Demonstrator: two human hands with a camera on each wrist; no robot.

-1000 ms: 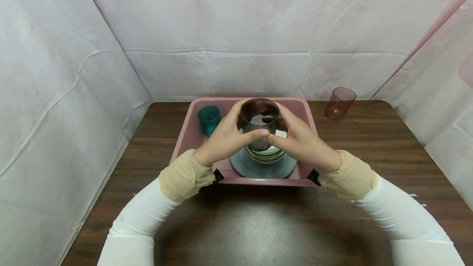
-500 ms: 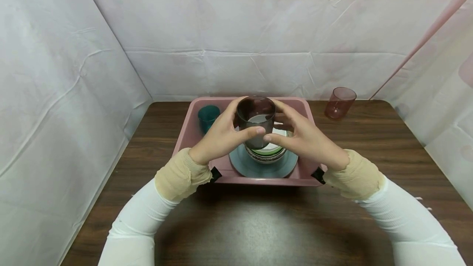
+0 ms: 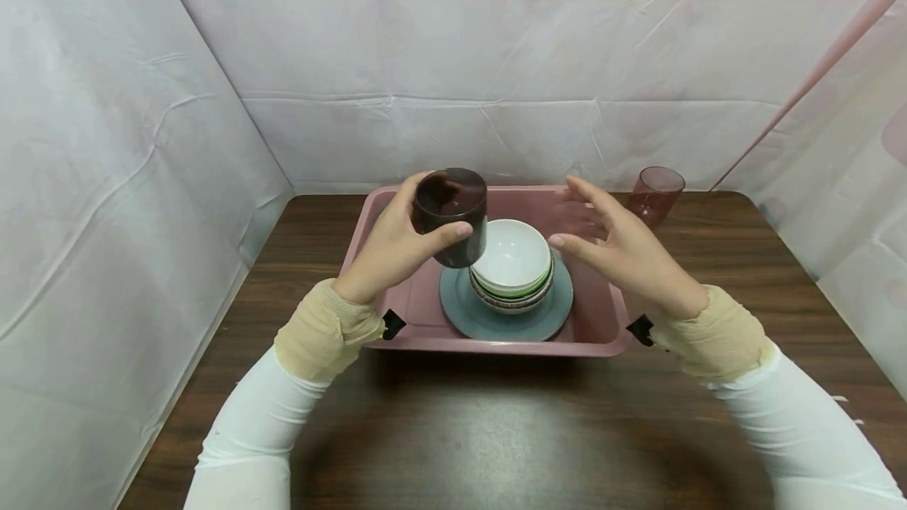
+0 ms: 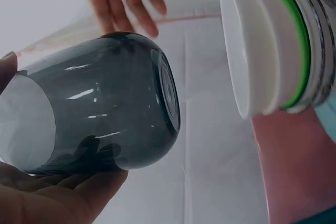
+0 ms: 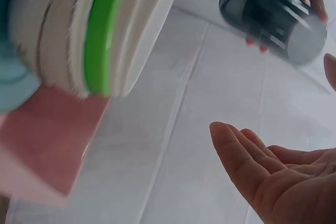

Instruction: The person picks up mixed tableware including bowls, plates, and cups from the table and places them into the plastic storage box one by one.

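Observation:
My left hand point(image 3: 397, 246) grips a dark smoky glass tumbler point(image 3: 451, 215) and holds it above the left part of a pink tub point(image 3: 602, 337). The same tumbler point(image 4: 100, 116) fills the left wrist view, and the right wrist view shows the tumbler point(image 5: 273, 17) too. My right hand point(image 3: 623, 254) hovers open over the tub's right side and holds nothing. A stack of bowls point(image 3: 512, 266), white on top with a green rim below, sits on a grey-blue plate point(image 3: 496, 321) inside the tub, between my hands.
A pink translucent cup point(image 3: 655, 191) stands on the dark wooden table point(image 3: 496, 431) at the back right, beyond my right hand. White sheeting walls close in the left, back and right sides.
Both hands held the tumbler over the bowls; now only the left grips it and has carried it left and up. The right hand let go, opened and moved right. The teal cup is hidden.

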